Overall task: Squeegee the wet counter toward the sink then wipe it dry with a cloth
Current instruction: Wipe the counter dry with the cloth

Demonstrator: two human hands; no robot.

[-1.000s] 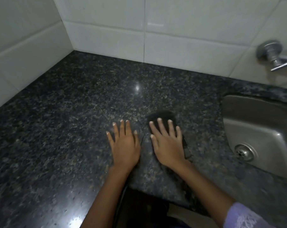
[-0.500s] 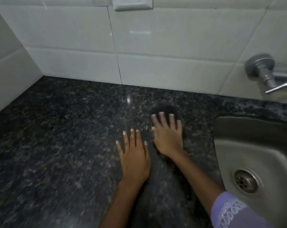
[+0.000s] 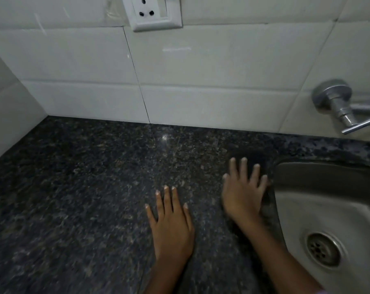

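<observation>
My right hand (image 3: 243, 192) lies flat, fingers spread, pressing a dark cloth (image 3: 258, 159) onto the speckled black granite counter (image 3: 95, 198). The cloth shows only as a dark patch past the fingertips and along the hand's right side, right at the rim of the steel sink (image 3: 328, 200). The right hand is blurred by motion. My left hand (image 3: 171, 223) rests flat on the counter to its left, fingers apart, holding nothing. No squeegee is in view.
The sink's drain (image 3: 323, 249) sits at the lower right. A chrome tap (image 3: 341, 105) juts from the white tiled wall (image 3: 201, 81) above the sink. A white socket plate (image 3: 154, 13) is on the wall at the top. A side wall closes the counter's left end.
My right hand has slid the cloth away from me and to the right, up to the sink's rim. My left hand has stayed flat on the counter. The view has tilted up the wall.
</observation>
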